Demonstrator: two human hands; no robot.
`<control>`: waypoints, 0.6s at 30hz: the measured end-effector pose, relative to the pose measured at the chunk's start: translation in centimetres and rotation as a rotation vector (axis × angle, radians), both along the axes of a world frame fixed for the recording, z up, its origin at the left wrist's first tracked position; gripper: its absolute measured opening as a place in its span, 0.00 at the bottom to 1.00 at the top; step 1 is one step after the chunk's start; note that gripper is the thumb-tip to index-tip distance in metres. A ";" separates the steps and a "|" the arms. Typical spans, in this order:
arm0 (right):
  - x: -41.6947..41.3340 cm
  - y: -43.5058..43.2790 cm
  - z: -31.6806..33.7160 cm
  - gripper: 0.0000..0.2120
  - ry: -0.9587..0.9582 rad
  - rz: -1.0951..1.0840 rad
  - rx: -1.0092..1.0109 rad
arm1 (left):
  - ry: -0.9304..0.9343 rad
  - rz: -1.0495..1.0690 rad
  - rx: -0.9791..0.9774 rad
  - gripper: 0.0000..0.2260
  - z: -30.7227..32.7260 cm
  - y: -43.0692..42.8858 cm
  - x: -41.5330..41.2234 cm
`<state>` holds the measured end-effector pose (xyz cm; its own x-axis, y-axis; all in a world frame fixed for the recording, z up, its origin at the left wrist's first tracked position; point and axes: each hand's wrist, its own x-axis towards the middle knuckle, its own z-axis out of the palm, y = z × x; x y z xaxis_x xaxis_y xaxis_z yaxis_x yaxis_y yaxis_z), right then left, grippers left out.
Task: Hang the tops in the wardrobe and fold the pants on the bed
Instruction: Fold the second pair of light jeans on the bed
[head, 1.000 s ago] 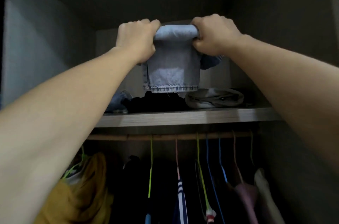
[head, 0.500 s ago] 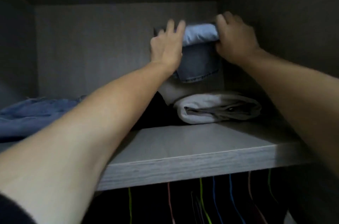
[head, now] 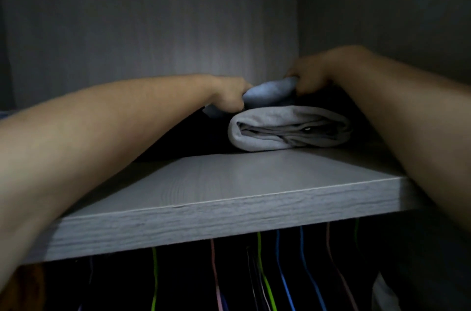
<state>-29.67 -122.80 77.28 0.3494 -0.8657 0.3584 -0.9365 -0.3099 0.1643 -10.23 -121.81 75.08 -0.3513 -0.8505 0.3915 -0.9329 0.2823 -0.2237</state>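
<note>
Folded light-blue jeans [head: 270, 92] lie at the back right of the wardrobe's upper shelf [head: 229, 198], on top of a pile of folded clothes. My left hand [head: 229, 99] grips their left end and my right hand [head: 313, 76] grips their right end. In front of the jeans lies a folded grey garment [head: 290, 129]. A dark folded garment [head: 193, 137] sits to its left, mostly in shadow.
Below the shelf, coloured hanger hooks [head: 262, 272] in green, pink and blue hang in a row with dark clothes under them. The wardrobe's right wall [head: 382, 4] stands close to my right arm. The back wall [head: 153, 25] is grey.
Both hands have lowered the jeans from mid-air down onto the pile at the back of the shelf. The view has risen and moved closer to the shelf.
</note>
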 end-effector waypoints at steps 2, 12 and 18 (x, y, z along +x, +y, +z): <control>-0.2 0.6 0.6 0.12 -0.005 0.041 -0.220 | 0.064 -0.008 -0.235 0.16 0.2 0.4 -0.1; 1.3 6.2 -2.7 0.21 -0.041 -0.143 0.241 | 0.072 0.052 0.094 0.26 -1.4 5.6 -0.8; -1.5 10.4 -3.7 0.28 -0.234 0.041 -0.342 | 0.194 0.094 -0.319 0.27 -2.6 11.4 -0.4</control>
<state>-31.21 -112.36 73.58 0.2558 -0.6700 0.6969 -0.9489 -0.3118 0.0485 -10.60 -110.44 72.44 -0.1709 -0.7003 0.6931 -0.9850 0.1386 -0.1028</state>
